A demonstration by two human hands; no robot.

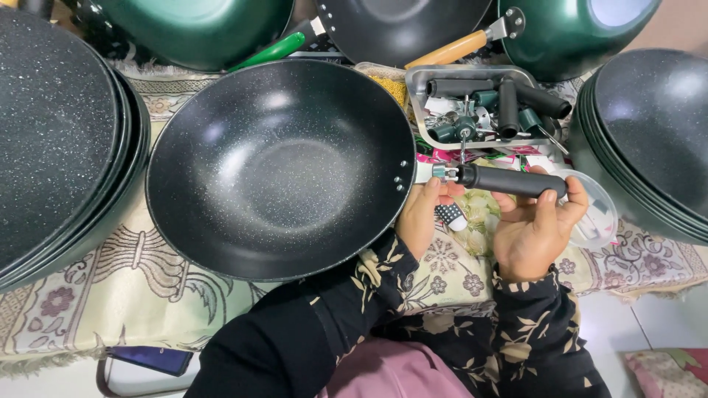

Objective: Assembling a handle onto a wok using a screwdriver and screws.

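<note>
Patterned cloth (133, 287) is covering the bench. Black wok (280, 158) is sitting centre; likely heavy, stiff, w/ slick coating. Right hand (535, 228) is gripping the black handle (512, 181) mid-shaft; left hand (422, 214) is pinching its metal end by the wok rim.

A patterned cloth (110, 295) carries woks (280, 158) and a parts tray (420, 81).

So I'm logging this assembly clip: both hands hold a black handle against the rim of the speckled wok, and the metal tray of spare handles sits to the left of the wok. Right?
Not quite. The head view shows the metal tray of spare handles to the right of the speckled wok, above the hands. The rest stands: the left hand and right hand hold the black handle against the wok's rim.
</note>
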